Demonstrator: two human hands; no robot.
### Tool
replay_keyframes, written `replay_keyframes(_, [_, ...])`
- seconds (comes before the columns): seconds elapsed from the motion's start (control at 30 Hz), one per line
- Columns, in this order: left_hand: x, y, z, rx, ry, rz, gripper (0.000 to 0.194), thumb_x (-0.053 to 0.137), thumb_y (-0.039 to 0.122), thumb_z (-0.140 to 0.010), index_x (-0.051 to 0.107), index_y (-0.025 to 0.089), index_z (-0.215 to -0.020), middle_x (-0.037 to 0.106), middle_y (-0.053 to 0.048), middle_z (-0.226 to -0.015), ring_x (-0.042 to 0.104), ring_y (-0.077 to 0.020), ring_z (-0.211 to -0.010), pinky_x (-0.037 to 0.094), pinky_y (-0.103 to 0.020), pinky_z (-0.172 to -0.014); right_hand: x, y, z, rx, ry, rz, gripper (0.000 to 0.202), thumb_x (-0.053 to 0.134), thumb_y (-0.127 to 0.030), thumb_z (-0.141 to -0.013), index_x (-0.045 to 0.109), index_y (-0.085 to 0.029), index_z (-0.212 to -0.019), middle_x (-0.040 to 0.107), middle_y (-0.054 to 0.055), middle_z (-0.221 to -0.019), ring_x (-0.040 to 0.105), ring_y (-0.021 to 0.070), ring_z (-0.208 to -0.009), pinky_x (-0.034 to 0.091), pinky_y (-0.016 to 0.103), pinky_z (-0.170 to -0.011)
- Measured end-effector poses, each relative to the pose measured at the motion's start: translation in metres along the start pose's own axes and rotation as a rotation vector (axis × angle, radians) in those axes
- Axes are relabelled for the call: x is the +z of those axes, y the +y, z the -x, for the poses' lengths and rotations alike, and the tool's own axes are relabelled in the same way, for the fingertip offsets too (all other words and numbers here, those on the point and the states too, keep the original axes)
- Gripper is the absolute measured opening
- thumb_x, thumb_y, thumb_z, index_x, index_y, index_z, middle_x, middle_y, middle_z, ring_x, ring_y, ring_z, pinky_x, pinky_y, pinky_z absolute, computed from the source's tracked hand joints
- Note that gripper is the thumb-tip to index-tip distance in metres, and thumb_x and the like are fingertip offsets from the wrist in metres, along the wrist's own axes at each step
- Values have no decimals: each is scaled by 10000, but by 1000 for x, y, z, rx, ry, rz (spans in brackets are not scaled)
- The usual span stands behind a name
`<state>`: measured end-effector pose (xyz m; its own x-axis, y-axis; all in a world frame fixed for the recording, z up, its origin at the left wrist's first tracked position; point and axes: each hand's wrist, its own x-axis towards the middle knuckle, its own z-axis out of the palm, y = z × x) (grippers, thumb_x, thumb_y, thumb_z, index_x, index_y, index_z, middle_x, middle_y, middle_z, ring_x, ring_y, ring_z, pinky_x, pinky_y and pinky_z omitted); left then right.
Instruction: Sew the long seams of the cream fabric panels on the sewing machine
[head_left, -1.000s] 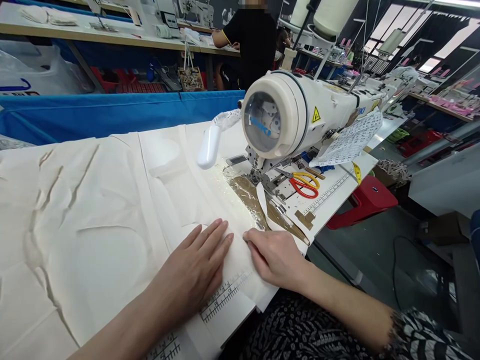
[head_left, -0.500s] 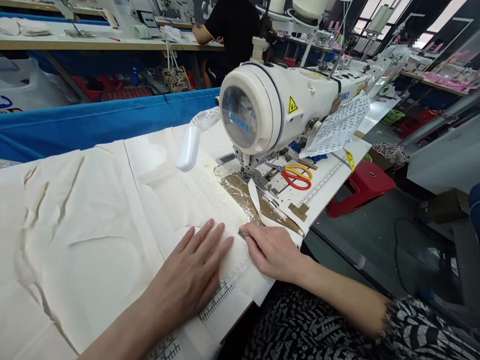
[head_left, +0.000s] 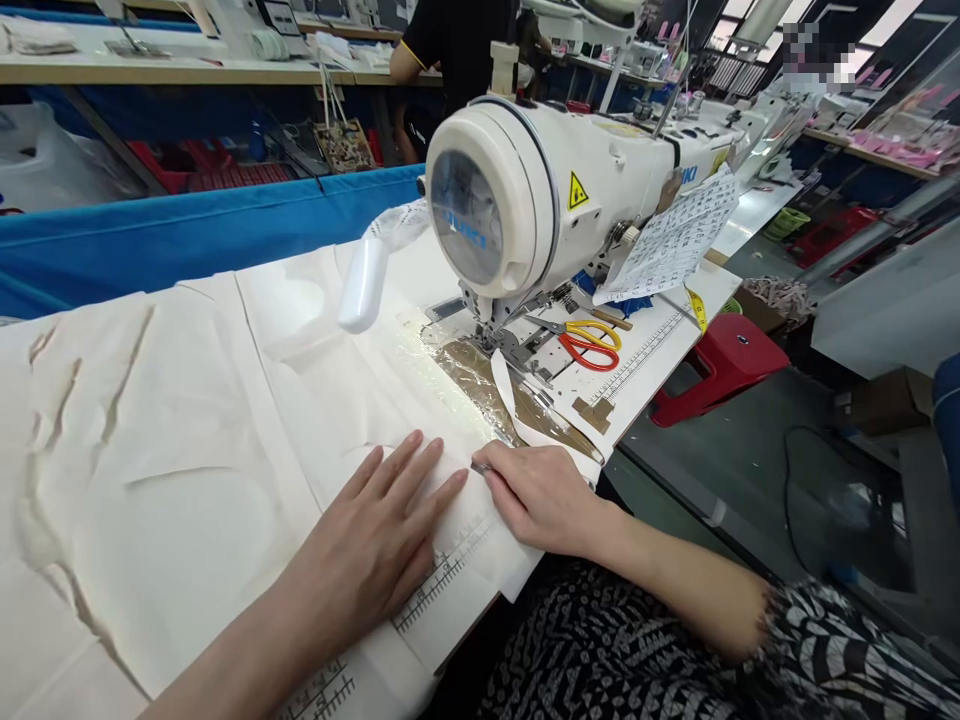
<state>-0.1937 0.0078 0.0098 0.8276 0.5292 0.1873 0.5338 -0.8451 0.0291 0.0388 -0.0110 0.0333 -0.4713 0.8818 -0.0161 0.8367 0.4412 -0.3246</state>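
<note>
My left hand [head_left: 382,530] lies flat on a large white cloth [head_left: 202,520], fingers spread. Just to its right, my right hand [head_left: 536,498] is closed round a small grey metal tool [head_left: 480,467]. Only the tool's short tip shows, pointing at the cloth near my left fingertips; its kind is hidden by the fingers. Beyond my hands stands a white sewing machine [head_left: 499,190], with its presser foot above a brown, shiny covered plate [head_left: 469,365]. A white strip [head_left: 504,385] runs from the foot area toward my right hand.
Scissors [head_left: 589,343] with yellow and red handles lie right of the needle area. A written sheet [head_left: 671,240] hangs on the machine. A white rounded plastic piece [head_left: 363,285] is left of it. A red stool [head_left: 724,365] stands beyond the table edge. A person [head_left: 472,50] sits behind.
The whole view has shifted slightly, so the machine and cloth sit a little further left and up. Both hands keep nearly the same pose on the cloth.
</note>
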Motion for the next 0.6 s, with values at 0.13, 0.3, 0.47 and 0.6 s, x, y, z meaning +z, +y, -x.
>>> replay_keyframes(0.13, [0,0,0,-11,12,15,492,417,321,-960,453,257,-1447,420,-121,-1516,305,-358,-1442,373,-576,-1101,-4,-2,-2,20,-88,30,199,406,-144,-967,531,-129,-1121,702,65,-926,664,207,-823,392,299,-631])
replay_keyframes(0.3, [0,-1,-1,-11,18,13,481,414,342,-968,463,259,-1440,431,-118,-1510,309,-340,-1444,374,-560,-1106,-9,0,3,-15,-146,53,216,453,-119,-926,554,-134,-1116,697,64,-927,648,201,-812,391,291,-641])
replay_keyframes(0.47, [-2,-1,-1,-18,5,18,472,418,352,-964,482,262,-1423,447,-113,-1498,329,-343,-1433,385,-556,-1095,-17,12,27,-33,-152,56,184,453,-127,-906,582,-155,-1035,668,33,-827,628,191,-721,368,296,-607])
replay_keyframes(0.6, [-5,-2,-2,-20,16,-6,466,395,295,-962,486,233,-1415,445,-104,-1503,346,-338,-1423,390,-553,-1081,-18,12,32,5,-137,37,171,445,-137,-926,580,-162,-1029,666,27,-837,636,187,-729,365,294,-604])
